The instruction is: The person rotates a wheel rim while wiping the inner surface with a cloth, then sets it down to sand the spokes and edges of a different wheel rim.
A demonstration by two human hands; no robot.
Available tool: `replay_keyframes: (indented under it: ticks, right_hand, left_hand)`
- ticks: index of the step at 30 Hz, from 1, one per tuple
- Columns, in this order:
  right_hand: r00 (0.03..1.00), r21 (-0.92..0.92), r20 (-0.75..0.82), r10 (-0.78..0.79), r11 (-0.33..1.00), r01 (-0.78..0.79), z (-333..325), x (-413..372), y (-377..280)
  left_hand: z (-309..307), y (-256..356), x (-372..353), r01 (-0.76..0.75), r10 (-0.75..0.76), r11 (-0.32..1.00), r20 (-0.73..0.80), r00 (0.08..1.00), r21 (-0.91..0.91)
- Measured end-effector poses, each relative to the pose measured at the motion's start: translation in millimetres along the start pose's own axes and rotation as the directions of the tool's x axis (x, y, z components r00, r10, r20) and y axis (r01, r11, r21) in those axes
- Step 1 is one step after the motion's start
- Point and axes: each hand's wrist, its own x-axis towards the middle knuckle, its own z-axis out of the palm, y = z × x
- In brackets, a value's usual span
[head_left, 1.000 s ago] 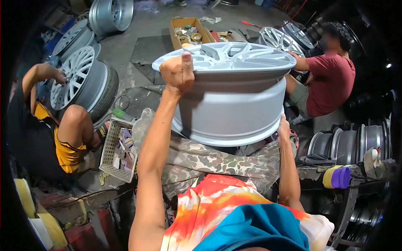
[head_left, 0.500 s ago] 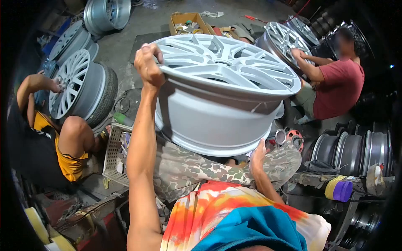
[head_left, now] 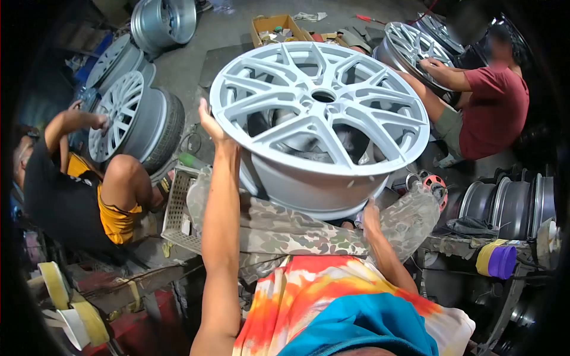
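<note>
A large light-grey wheel rim [head_left: 323, 133] with branching spokes stands over my lap, its spoked face tilted up toward me. My left hand [head_left: 214, 124] lies against the rim's upper left edge, fingers pointing up and no longer curled over the lip. At the bottom right edge of the barrel, my right hand [head_left: 370, 218] touches the rim from below; its fingers are partly hidden by the rim, and a small pale thing shows beside them. Camouflage cloth [head_left: 285, 234] covers my legs under the rim.
A plastic basket [head_left: 178, 207] stands left of my legs. One person [head_left: 71, 184] sits at the left by a spoked wheel [head_left: 122, 115]; another [head_left: 493, 107] works on a rim at the right. Rims [head_left: 510, 204] line the right side. A cardboard box [head_left: 276, 29] lies beyond.
The rim has tipped so that its spoked face shows more fully. My left hand has loosened from a curled grip on the lip to straighter fingers. My right hand remains low at the barrel.
</note>
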Motion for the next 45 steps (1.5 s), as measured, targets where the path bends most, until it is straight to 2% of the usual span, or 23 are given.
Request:
replay_keyframes:
  ticks: [2, 3, 5, 6, 8, 9, 10, 11, 13, 14, 17, 20, 25, 27, 29, 32, 35, 37, 39, 40, 42, 43, 45]
  right_hand:
    - [1.0, -0.094, -0.026, 0.004, 0.996, -0.007, 1, -2, -8]
    - [0.968, -0.214, 0.032, -0.247, 0.945, 0.248, -8, 39, 43]
    - [0.703, -0.428, 0.14, -0.698, 0.597, 0.678, -27, 122, 143]
    - [0.717, -0.662, 0.225, -0.66, 0.437, 0.609, -31, 69, 83]
    - [0.49, -0.726, 0.523, -0.697, -0.064, 0.685, -68, 174, 162]
    - [0.755, -0.778, 0.293, -0.586, 0.313, 0.545, -75, 139, 80]
    - [0.752, -0.527, -0.101, -0.651, 0.676, 0.514, -79, 139, 49]
    - [0.954, 0.004, -0.182, -0.237, 0.97, 0.242, -81, 90, -21]
    - [0.924, 0.544, -0.217, -0.314, 0.747, 0.382, -72, 42, -115]
    - [0.927, 0.546, -0.217, -0.305, 0.749, 0.374, -72, 47, -113]
    - [0.908, 0.457, -0.205, -0.366, 0.785, 0.419, -69, 51, -112]
    - [0.89, -0.186, -0.167, -0.424, 0.9, 0.394, -81, 58, -85]
    - [0.919, -0.301, -0.087, -0.384, 0.89, 0.343, -80, 56, -68]
    - [0.938, -0.451, 0.027, -0.345, 0.834, 0.319, -87, 61, -68]
    - [0.935, -0.564, -0.004, -0.355, 0.773, 0.291, -86, 62, -62]
    - [0.983, -0.706, 0.065, -0.172, 0.689, 0.167, -87, 67, -50]
    - [0.985, -0.624, 0.154, -0.081, 0.764, 0.161, -91, 64, -59]
    - [0.986, -0.693, 0.137, -0.091, 0.702, 0.161, -91, 59, -66]
    - [0.973, -0.814, 0.052, -0.225, 0.555, 0.171, -81, 28, -92]
    - [0.954, -0.816, 0.023, -0.299, 0.546, 0.191, -85, 34, -87]
    - [0.921, -0.824, -0.021, -0.389, 0.528, 0.204, -90, 26, -104]
    - [0.873, -0.83, -0.069, -0.482, 0.513, 0.217, -91, 20, -118]
    - [0.783, -0.718, -0.092, -0.615, 0.585, 0.376, -99, 16, -147]
  left_hand:
    - [-8, -1, -2, -0.019, 0.016, 0.995, 0.034, 0.999, 0.095]
    - [-24, 0, -1, -0.004, -0.005, 0.986, 0.052, 0.999, 0.166]
    - [-47, 3, 4, 0.072, -0.077, 0.98, 0.017, 0.997, 0.184]
    - [-43, 2, -5, 0.057, -0.058, 0.981, -0.003, 0.998, 0.188]
    - [-30, 4, -27, 0.033, -0.022, 0.967, -0.045, 0.999, 0.254]
    - [-46, 5, -20, 0.042, -0.027, 0.957, -0.055, 0.998, 0.287]
    - [-55, 5, -19, 0.071, -0.056, 0.959, -0.063, 0.996, 0.275]
    - [-62, 6, -19, 0.102, -0.087, 0.958, -0.069, 0.994, 0.268]
    - [-75, 7, -17, 0.117, -0.09, 0.94, -0.098, 0.991, 0.32]
    - [-83, 7, -17, 0.12, -0.081, 0.927, -0.122, 0.989, 0.356]
    - [-111, 7, -7, 0.083, -0.055, 0.895, -0.076, 0.996, 0.439]
    - [-134, 4, 0, 0.102, -0.062, 0.9, -0.107, 0.992, 0.425]
    - [-126, -4, -5, 0.169, -0.115, 0.902, -0.155, 0.981, 0.397]
    - [-124, -8, -14, 0.247, -0.213, 0.882, -0.127, 0.969, 0.402]
    - [-133, -13, -27, 0.3, -0.238, 0.837, -0.188, 0.953, 0.458]
    - [-140, -15, -36, 0.379, -0.329, 0.797, -0.187, 0.926, 0.471]
    - [-126, -12, -40, 0.453, -0.333, 0.727, -0.312, 0.89, 0.516]
    - [-138, -12, -22, 0.43, -0.192, 0.713, -0.436, 0.879, 0.553]
    - [-183, -7, 8, 0.104, 0.245, 0.158, -0.141, 0.959, 0.982]
    - [-164, -6, 5, 0.108, 0.242, 0.153, -0.143, 0.96, 0.982]
    - [-90, 1, -9, -0.296, 0.524, -0.123, 0.315, 0.791, 0.947]
    - [-74, -2, -10, -0.298, 0.524, -0.134, 0.322, 0.788, 0.945]
    - [-49, -16, -15, -0.434, 0.322, 0.029, 0.403, 0.857, 0.901]
